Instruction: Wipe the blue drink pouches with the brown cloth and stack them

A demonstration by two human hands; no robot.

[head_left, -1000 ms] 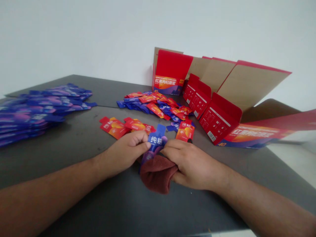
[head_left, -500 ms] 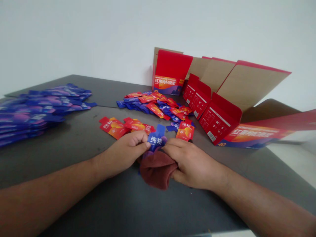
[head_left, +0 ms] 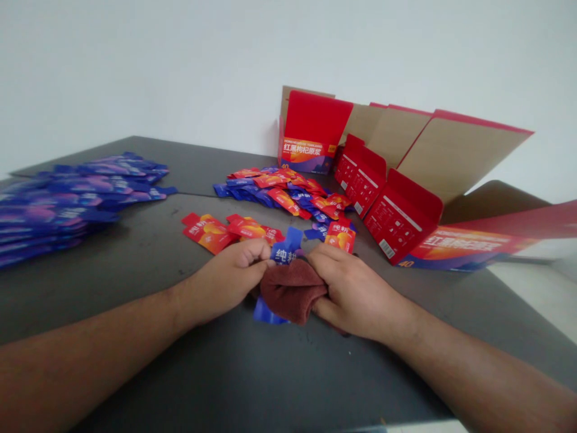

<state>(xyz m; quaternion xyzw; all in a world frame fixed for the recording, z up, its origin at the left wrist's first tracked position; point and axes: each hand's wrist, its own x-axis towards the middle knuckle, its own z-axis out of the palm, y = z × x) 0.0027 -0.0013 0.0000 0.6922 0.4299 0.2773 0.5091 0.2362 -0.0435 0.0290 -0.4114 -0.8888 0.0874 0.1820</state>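
Note:
A blue sachet [head_left: 282, 252] with white characters is pinched at its left edge by my left hand [head_left: 246, 261]. My right hand [head_left: 345, 282] grips a brown cloth [head_left: 293, 291], bunched over the front of that sachet. The cloth hides the sachet's middle; its lower end shows below. Just beyond my hands lie red-orange sachets [head_left: 255, 228], and another red-orange sachet [head_left: 340, 236] sits past my right hand.
A heap of blue and red sachets [head_left: 288, 189] lies at mid-table. Stacked blue sachets [head_left: 76, 198] fill the left side of the dark table [head_left: 189, 373]. Open red boxes [head_left: 401, 216] stand along the right and back, flaps raised.
The cloth in my right hand has moved up the sachet, covering more of its characters and baring its lower end. My left hand has stayed nearly still.

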